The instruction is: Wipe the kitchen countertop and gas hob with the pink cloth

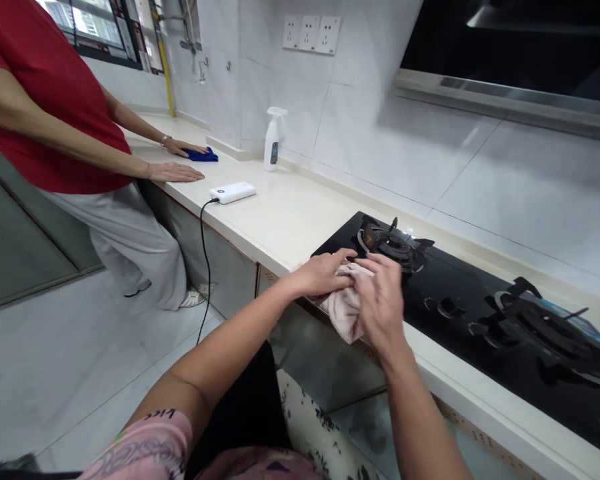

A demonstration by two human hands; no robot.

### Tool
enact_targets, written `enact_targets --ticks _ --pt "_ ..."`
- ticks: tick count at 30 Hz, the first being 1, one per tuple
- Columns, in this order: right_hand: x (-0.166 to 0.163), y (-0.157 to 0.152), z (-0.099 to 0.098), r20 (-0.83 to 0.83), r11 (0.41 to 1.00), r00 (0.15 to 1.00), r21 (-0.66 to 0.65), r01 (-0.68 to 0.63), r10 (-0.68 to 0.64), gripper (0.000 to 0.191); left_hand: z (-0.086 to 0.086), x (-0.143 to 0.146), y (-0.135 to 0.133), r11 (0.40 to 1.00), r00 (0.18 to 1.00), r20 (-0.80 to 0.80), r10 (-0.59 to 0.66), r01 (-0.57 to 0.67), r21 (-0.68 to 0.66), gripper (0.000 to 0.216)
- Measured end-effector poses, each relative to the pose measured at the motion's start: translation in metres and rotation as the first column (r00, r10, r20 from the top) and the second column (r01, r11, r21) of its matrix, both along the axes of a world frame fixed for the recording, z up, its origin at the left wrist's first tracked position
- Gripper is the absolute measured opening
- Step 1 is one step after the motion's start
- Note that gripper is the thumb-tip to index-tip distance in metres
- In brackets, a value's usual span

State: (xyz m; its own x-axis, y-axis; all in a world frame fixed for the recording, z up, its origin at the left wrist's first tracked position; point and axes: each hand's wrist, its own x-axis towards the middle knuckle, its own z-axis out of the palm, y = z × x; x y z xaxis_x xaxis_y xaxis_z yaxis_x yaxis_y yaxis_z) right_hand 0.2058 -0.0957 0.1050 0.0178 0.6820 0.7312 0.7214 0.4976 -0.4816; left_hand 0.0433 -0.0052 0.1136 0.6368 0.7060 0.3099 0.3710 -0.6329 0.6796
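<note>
- As the cloth (344,315) droops off the table (280,223) beside the stove (423,283), it seems light, soft
- Left hand (325,273) touches it, thumb and fingers parted
- Right hand (383,300) curls against it, grip unclear
- Bunched folds suit holding

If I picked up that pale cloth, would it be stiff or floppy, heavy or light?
The pale cloth would likely be floppy, since it bunches in soft folds between the left hand and right hand. Being small, it is probably light, unless wet. Its crumpled shape seems unlikely to roll.
</note>
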Motion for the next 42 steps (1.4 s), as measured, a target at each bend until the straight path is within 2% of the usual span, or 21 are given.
enact_targets --ticks 2,5,8,10,12,14,18,21,23,26,29,32,35,37,39,42 --pt "-0.011 0.013 -0.005 0.147 0.988 0.988 -0.152 -0.013 0.036 0.044 0.004 -0.008 0.017 0.985 0.990 0.113 -0.082 0.098 -0.144 0.069" --pt "-0.016 0.028 -0.017 0.322 0.947 0.945 -0.316 0.046 0.061 0.059 0.008 -0.020 0.039 0.961 0.981 0.189 -0.035 0.084 -0.262 0.059" --pt "-0.015 0.034 -0.018 0.425 0.914 0.902 -0.392 0.105 0.079 0.070 0.010 -0.031 0.050 0.980 0.984 0.172 0.041 -0.006 -0.198 0.050" --pt "-0.015 0.037 -0.012 0.478 0.888 0.874 -0.433 0.152 0.084 0.075 0.010 -0.036 0.053 0.988 0.985 0.163 0.049 -0.024 -0.154 0.051" --pt "-0.018 0.041 -0.005 0.491 0.864 0.868 -0.466 0.188 0.076 0.075 0.007 -0.035 0.057 0.982 0.982 0.189 0.026 0.010 -0.187 0.051" --pt "-0.021 0.044 0.000 0.477 0.850 0.876 -0.486 0.201 0.066 0.071 0.001 -0.030 0.062 0.978 0.974 0.215 0.071 -0.025 -0.209 0.045" --pt "-0.024 0.039 -0.002 0.473 0.866 0.880 -0.453 0.209 0.035 0.056 -0.013 -0.018 0.073 0.954 0.938 0.185 0.292 -0.273 -0.122 0.040" --pt "-0.015 0.024 -0.011 0.487 0.908 0.873 -0.359 0.218 -0.016 0.050 -0.018 -0.018 0.073 0.960 0.953 0.123 0.275 -0.266 -0.085 0.035" --pt "0.003 0.007 -0.018 0.496 0.928 0.867 -0.294 0.227 -0.054 0.048 -0.019 -0.021 0.069 0.971 0.969 0.067 0.238 -0.234 -0.054 0.034" --pt "0.054 -0.028 -0.030 0.508 0.941 0.854 -0.222 0.256 -0.112 0.048 -0.019 -0.027 0.063 0.983 0.982 -0.040 0.184 -0.184 -0.003 0.045" --pt "0.123 -0.071 -0.043 0.524 0.936 0.830 -0.155 0.315 -0.193 0.051 -0.020 -0.028 0.059 0.987 0.985 -0.062 0.162 -0.162 0.014 0.048" --pt "0.186 -0.113 -0.053 0.550 0.908 0.789 -0.122 0.401 -0.274 0.056 -0.021 -0.028 0.057 0.988 0.986 -0.068 0.151 -0.150 0.018 0.051" --pt "0.224 -0.141 -0.059 0.581 0.871 0.738 -0.097 0.481 -0.343 0.059 -0.021 -0.029 0.056 0.992 0.989 -0.080 0.127 -0.127 0.006 0.051" --pt "0.229 -0.144 -0.059 0.602 0.841 0.700 -0.085 0.534 -0.384 0.057 -0.021 -0.030 0.056 0.993 0.992 -0.063 0.112 -0.113 -0.012 0.048" --pt "0.218 -0.136 -0.056 0.622 0.831 0.683 -0.091 0.549 -0.384 0.053 -0.018 -0.030 0.055 0.994 0.993 -0.052 0.109 -0.111 -0.025 0.047" --pt "0.176 -0.105 -0.048 0.631 0.879 0.721 -0.125 0.459 -0.287 0.049 -0.013 -0.029 0.054 0.994 0.989 -0.104 0.108 -0.110 -0.018 0.054"
